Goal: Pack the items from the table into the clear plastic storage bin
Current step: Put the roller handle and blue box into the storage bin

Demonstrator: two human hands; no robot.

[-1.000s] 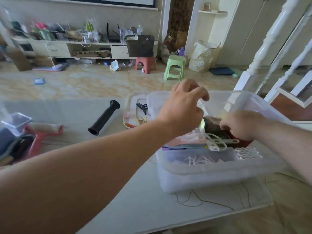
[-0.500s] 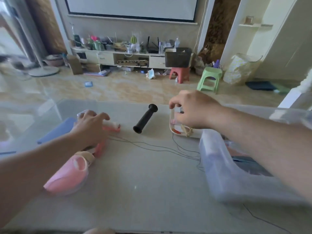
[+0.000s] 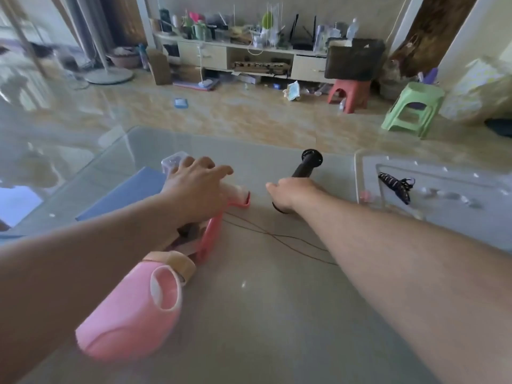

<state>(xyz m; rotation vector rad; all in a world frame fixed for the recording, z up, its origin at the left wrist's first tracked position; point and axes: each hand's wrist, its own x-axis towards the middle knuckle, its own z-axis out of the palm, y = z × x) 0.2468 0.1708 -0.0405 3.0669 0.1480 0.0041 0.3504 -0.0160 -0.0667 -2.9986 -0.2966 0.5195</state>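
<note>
The black handle (image 3: 304,169) lies on the bench (image 3: 263,314), long axis running away from the person; the right hand (image 3: 291,194) wraps its near end, fingers clamped; the left hand (image 3: 198,184) hovers spread over the pink roller (image 3: 238,196) — nothing gripped.

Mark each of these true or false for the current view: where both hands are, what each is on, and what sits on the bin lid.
1. The right hand is closed around the black handle grip. True.
2. The left hand is inside the storage bin. False: it is over the table, on the pink lint roller, fingers spread.
3. A dark hair claw clip lies on the clear lid at the right. True.
4. The pink bottle stands upright. False: it lies on its side near the left forearm.
5. The black handle grip is already packed. False: it is still on the table.
</note>
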